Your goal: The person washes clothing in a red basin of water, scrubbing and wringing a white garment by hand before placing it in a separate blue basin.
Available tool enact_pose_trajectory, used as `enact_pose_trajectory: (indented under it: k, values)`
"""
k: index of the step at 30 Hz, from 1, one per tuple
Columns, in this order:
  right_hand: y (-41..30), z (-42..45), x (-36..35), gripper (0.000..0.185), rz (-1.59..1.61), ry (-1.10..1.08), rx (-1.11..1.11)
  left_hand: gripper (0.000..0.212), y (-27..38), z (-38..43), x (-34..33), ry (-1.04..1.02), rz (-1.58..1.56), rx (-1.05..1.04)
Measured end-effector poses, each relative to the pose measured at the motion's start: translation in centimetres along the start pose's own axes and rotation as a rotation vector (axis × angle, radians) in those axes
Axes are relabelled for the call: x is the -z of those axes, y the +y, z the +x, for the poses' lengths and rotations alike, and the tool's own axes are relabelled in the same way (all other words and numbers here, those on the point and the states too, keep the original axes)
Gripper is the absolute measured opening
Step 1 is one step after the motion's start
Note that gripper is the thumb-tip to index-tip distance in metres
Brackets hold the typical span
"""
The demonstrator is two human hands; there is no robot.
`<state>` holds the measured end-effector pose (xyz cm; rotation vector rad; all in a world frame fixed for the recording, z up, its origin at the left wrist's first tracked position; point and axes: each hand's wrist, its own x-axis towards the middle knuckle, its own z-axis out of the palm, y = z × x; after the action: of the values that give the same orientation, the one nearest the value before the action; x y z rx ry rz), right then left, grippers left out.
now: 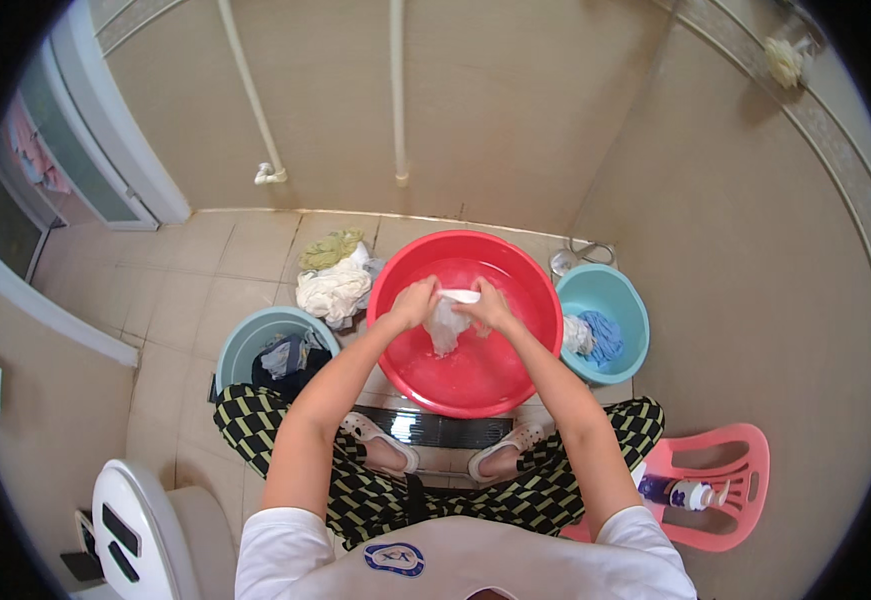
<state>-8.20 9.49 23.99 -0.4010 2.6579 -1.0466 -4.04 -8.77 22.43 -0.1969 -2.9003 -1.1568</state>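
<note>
Both my hands are over a wide red plastic basin (473,382) with water in it. My left hand (416,301) grips one end of a wet white cloth (446,326), and my right hand (489,304) holds the other end. The cloth's top edge is stretched between my fingers, and its lower part hangs down towards the water. What kind of garment it is, I cannot tell.
Left of the basin, crumpled white and yellow-green clothes (334,281) lie on the tiles beside a grey-blue bucket (240,349) of dark clothes. At right stand a light-blue tub (634,322) with laundry, a shower head (563,261) and a pink plastic chair (750,480) bearing a pump bottle (679,493).
</note>
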Motion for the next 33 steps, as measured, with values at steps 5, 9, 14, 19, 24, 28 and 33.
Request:
enact_pose_trajectory:
  k: [5, 9, 14, 19, 24, 28, 33]
  values:
    - [8.6, -0.9, -0.6, 0.039, 0.289, -0.143, -0.018, 0.019, 1.1, 0.5, -6.1, -0.102, -0.142, 0.107]
    - [12.3, -0.1, -1.5, 0.047, 0.277, -0.096, -0.12, 0.023, -1.1, 1.7, -10.0, -0.003, -0.379, 0.165]
    - [15.5, -0.1, -1.3, 0.046, -0.126, -0.115, -0.394, 0.036, -5.0, 0.3, -14.3, -0.11, -0.132, 0.209]
    - [18.5, 0.1, -3.3, 0.059, -0.511, -0.07, -0.421, 0.053, -5.7, -0.6, -19.2, -0.308, 0.019, 0.286]
    - [18.4, 0.3, -8.1, 0.072, -0.502, -0.297, -0.357, 0.075, -7.6, -2.8, -23.7, -0.381, 0.129, 0.226]
    - [22.5, -1.1, -8.8, 0.079, -0.442, -0.279, -0.366, 0.073, -5.9, -2.3, -27.1, -0.522, 0.007, 0.392]
    - [20.7, 0.0, -11.3, 0.08, -0.448, -0.28, -0.236, 0.043, -15.7, -3.7, -29.5, -0.46, -0.64, 0.631]
